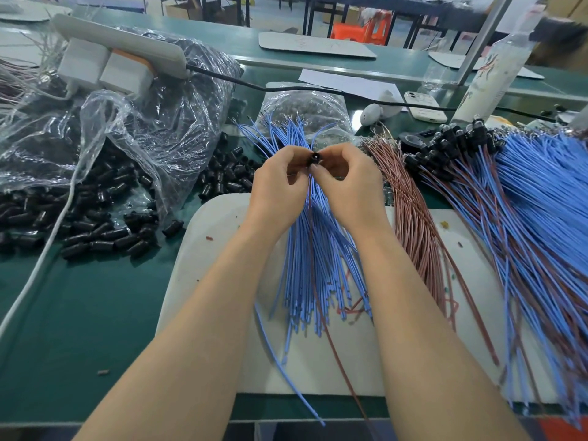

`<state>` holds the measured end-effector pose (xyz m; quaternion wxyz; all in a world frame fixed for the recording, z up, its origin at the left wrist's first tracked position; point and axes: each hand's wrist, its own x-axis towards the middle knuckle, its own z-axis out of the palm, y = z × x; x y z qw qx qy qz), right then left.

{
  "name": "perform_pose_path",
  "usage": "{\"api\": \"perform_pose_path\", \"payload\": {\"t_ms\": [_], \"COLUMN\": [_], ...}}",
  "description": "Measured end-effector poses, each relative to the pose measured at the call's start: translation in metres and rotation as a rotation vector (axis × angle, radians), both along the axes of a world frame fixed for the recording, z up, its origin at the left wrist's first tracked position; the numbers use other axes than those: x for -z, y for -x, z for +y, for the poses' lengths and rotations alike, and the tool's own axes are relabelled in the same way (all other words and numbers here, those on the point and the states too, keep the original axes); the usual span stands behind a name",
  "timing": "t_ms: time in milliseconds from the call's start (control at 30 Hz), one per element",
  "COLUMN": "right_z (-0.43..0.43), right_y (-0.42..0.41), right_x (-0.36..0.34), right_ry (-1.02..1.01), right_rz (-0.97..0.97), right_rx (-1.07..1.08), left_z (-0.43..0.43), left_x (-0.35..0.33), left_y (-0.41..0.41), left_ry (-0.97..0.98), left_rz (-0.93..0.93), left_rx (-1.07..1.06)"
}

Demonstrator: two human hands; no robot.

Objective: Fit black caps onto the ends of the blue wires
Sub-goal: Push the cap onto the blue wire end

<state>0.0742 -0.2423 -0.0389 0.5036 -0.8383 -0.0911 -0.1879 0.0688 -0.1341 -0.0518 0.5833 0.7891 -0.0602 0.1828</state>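
Pinching one small black plastic cap [315, 156] between the fingertips of the left hand [280, 183] and the right hand [346, 183].

Gripping from both sides with curled fingers, thumb and forefinger of each hand closed on the cap, fingertips meeting around it and its round open end turned up toward the camera. Holding it raised just above the far half of the fanned bundle of thin blue wires [318, 256], with wires trailing down from under the fingers; cannot tell which one enters the cap. Working over a white rounded mat [206, 249] on the green tabletop [79, 313], with a heap of loose black caps [95, 230] spilling from a crumpled clear plastic bag [127, 122] on the left, a bundle of reddish-brown wires [410, 224] just right of the hands, and capped blue-and-brown wire sets [525, 202] farther right.
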Motion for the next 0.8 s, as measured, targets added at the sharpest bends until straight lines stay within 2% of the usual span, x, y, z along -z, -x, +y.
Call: {"api": "perform_pose_path", "payload": {"t_ms": [233,533,800], "right_z": [-0.0010,-0.0020,-0.0030], "right_y": [-0.0022,-0.0049,-0.0065], "right_x": [0.0006,-0.0004,0.0011], "right_ry": [-0.131,-0.202,-0.170], "right_rz": [-0.002,0.099,0.134], "right_rx": [0.030,-0.013,-0.022], "left_z": [0.0033,-0.0004,-0.0021], "left_x": [0.0080,0.0042,0.0028], "left_y": [-0.0048,-0.0033,-0.0016], "left_ry": [-0.215,-0.191,-0.162], "left_rz": [0.049,0.074,0.063], "left_rx": [-0.083,-0.054,-0.068]}}
